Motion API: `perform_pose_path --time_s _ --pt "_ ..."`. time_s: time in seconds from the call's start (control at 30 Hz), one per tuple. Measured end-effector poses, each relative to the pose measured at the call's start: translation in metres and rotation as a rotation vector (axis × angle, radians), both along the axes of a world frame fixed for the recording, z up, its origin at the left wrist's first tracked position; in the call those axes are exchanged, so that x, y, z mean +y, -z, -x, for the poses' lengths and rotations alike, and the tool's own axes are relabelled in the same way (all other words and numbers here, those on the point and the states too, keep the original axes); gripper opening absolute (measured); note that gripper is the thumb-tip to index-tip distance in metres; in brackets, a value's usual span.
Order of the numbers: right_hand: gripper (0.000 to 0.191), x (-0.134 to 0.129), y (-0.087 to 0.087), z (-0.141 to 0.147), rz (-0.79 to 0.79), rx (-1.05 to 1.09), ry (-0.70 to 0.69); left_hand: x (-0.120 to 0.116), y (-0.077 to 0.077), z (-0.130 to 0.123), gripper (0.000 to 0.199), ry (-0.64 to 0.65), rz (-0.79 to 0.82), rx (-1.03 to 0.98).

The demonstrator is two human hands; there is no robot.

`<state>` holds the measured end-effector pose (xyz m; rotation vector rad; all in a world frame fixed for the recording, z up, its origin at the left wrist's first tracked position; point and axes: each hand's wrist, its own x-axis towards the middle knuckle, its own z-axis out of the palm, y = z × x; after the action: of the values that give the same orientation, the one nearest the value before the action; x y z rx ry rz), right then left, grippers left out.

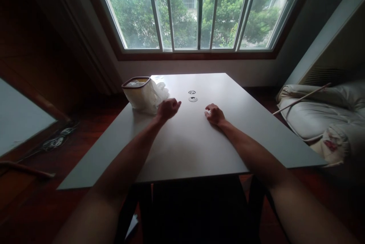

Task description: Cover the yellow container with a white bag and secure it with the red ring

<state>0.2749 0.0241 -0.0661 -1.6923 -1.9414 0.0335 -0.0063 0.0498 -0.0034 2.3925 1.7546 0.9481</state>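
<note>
A white table [182, 141] fills the middle of the view. On its left part my left hand [169, 109] is closed in a loose fist beside a white plastic bag [158, 93]; whether anything is inside the fist is hidden. My right hand [214, 114] is at the table's middle right, its fingers curled but apart, with nothing visible between them. Beyond and between the hands lie a small round ring-like disc [193, 99] and, just behind it, a second dark-outlined round piece [192, 92].
A square bin [137, 93] with a brown rim and a plastic liner stands at the table's left edge. Behind the table is a window [185, 15]. Folded pale bedding [313, 114] with a stick across it lies at the right. Cables [55, 141] are on the left floor.
</note>
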Motion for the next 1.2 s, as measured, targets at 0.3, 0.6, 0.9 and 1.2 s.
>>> perform_pose_path --time_s 0.3,0.6,0.9,1.2 --pt "0.039 0.005 -0.006 -0.006 0.152 -0.211 0.076 -0.001 0.046 -0.045 0.039 0.066 0.155 0.355" --pt "0.037 0.005 -0.008 0.007 0.186 -0.277 0.069 -0.005 0.044 -0.042 0.042 0.055 0.229 0.393" --pt "0.036 -0.008 -0.014 0.006 0.21 -0.239 0.031 -0.013 0.039 -0.037 0.04 0.076 0.213 0.374" --pt "0.034 -0.003 -0.011 0.002 0.202 -0.188 0.003 -0.012 0.044 -0.037 0.032 0.096 0.217 0.343"
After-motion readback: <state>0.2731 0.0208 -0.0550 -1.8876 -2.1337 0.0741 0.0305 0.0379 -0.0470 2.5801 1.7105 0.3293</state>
